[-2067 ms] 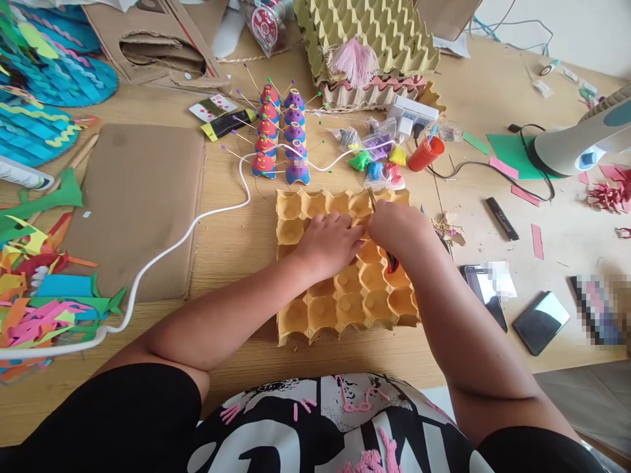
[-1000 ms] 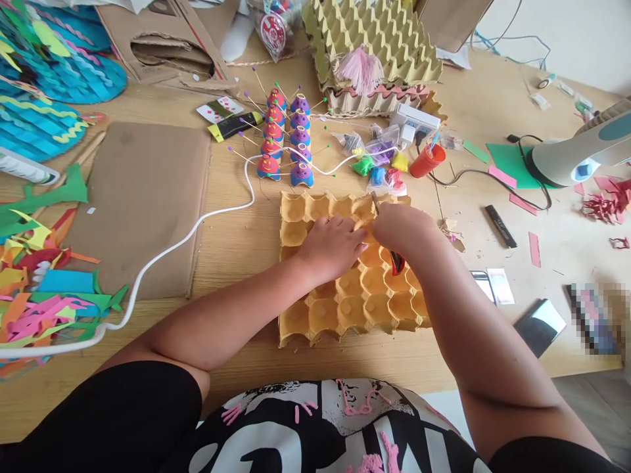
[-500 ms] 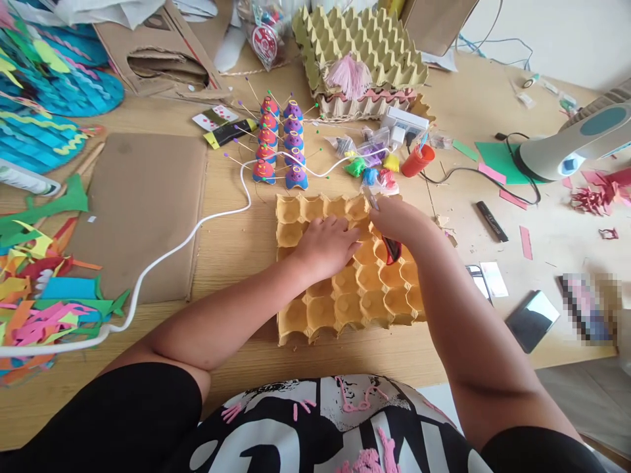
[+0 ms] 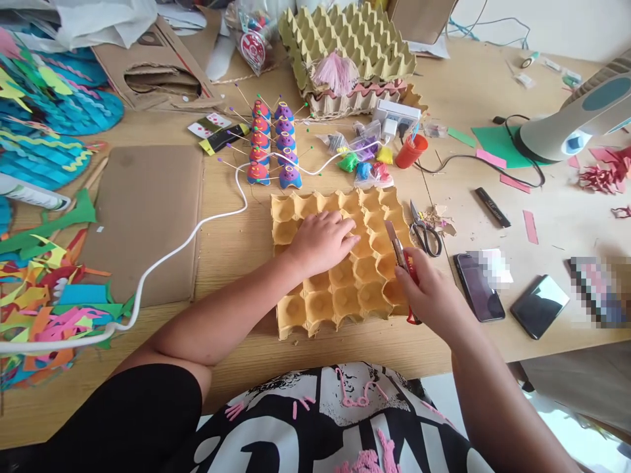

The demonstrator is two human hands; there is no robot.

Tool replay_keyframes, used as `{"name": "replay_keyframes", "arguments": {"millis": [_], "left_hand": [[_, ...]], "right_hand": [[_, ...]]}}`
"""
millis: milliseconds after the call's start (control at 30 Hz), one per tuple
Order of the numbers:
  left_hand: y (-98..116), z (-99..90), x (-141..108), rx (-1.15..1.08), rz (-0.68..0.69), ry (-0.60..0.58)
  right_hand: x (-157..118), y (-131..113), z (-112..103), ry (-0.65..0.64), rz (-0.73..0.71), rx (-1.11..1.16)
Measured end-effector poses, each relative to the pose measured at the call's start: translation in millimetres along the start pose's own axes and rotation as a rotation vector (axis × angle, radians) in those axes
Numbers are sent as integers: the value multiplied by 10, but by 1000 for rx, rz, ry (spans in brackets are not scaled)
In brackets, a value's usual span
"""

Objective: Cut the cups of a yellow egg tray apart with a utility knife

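An orange-yellow egg tray [image 4: 320,305] lies on the table in front of me. My left hand [image 4: 323,243] rests on its middle, palm down, fingers bent over the cups; it holds nothing else that I can see. Red-handled utility knife [image 4: 398,249] is gripped in my right hand [image 4: 426,282], at the tray's right edge, with the blade pointing up and away from me over the cups. Black-handled scissors [image 4: 426,235] lie just right of the tray.
Behind the tray stand two rows of painted cups with pins [image 4: 273,144], crossed by a white cable [image 4: 197,226]. Cardboard [image 4: 148,223] and paper scraps [image 4: 54,309] lie left. A red cup [image 4: 411,151], phones [image 4: 479,289] and a grey-white appliance [image 4: 557,135] are right.
My right hand has moved from the tray's far side back toward me and right, carrying the knife. The scissors and a phone are now uncovered. My left hand stays on the tray.
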State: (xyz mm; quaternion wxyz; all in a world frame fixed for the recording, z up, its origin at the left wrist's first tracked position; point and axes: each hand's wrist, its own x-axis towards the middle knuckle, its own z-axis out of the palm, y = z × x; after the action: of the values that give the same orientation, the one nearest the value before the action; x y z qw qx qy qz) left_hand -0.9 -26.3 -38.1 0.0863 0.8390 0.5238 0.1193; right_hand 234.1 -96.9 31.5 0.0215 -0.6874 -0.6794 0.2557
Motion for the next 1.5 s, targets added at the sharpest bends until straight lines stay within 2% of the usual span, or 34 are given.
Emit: {"name": "replay_keyframes", "arguments": {"millis": [167, 300, 433, 667, 867, 1000, 1233, 1500], "left_hand": [[108, -195, -86, 43, 37, 18], [208, -316, -176, 42, 147, -50], [246, -304, -227, 65, 281, -88], [192, -271, -173, 62, 357, -131], [130, -206, -109, 3, 326, -159], [134, -154, -105, -45, 293, -154], [123, -110, -117, 1, 300, -143], [120, -81, -121, 31, 296, -151]], "right_hand": [[-104, 4, 112, 34, -24, 14], [-74, -66, 142, 79, -108, -66], [-25, -98, 183, 85, -193, -101], [-49, -4, 249, 122, -193, -167], [-91, 10, 307, 136, -241, -167], [-51, -41, 302, 105, -218, -227], [0, -124, 284, 44, -187, -324], [9, -153, 333, 59, -191, -400]]}}
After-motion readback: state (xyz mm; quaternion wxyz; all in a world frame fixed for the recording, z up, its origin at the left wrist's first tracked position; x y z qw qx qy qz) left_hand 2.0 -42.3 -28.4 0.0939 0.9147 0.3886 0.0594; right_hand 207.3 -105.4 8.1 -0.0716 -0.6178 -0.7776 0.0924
